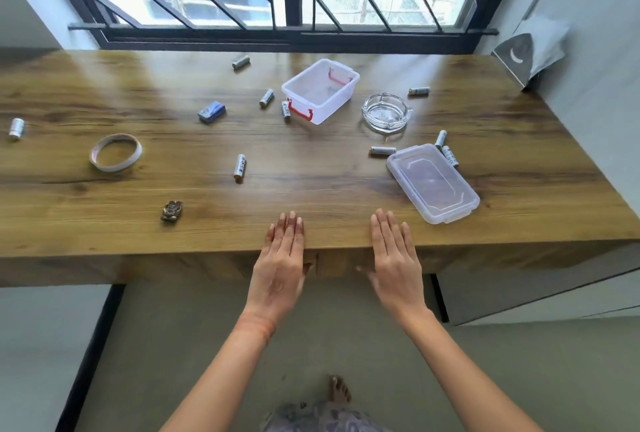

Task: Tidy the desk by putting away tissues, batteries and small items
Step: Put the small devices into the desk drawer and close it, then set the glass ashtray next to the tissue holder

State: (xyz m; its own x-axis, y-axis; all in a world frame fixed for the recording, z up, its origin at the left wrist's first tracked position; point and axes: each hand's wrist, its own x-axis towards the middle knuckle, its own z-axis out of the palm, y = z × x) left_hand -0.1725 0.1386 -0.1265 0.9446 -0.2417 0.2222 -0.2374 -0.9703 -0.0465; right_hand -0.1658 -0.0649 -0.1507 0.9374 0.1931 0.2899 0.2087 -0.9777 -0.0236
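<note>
1. Several batteries (239,166) are scattered over the wooden desk (311,189). One lies left of centre, two just left of the clear tub (334,106) in the upper middle, and one higher up toward the window. Three are clustered at the far end of the lid (433,184) on the right.
2. Each battery is judged light, rigid and smooth, and likely to roll if nudged. A pinch across the middle of the barrel is judged the surest hold.
3. The tub, fitted with red clips, stands open, with its lid lying well apart at the lower right. Its thin plastic is judged light and apt to slide.
4. A glass ashtray (369,109) sits just right of the tub. A blue box (212,111), a tape ring (114,168) and a dark metal piece (172,211) are spread across the left half. No tissue can be made out.
5. The left hand (282,265) and right hand (394,258) are held flat, palms down, at the bottom centre. Fingers are straight and pressed together, and nothing is held. The fingertips reach over the desk's near edge, but contact with it cannot be told.
</note>
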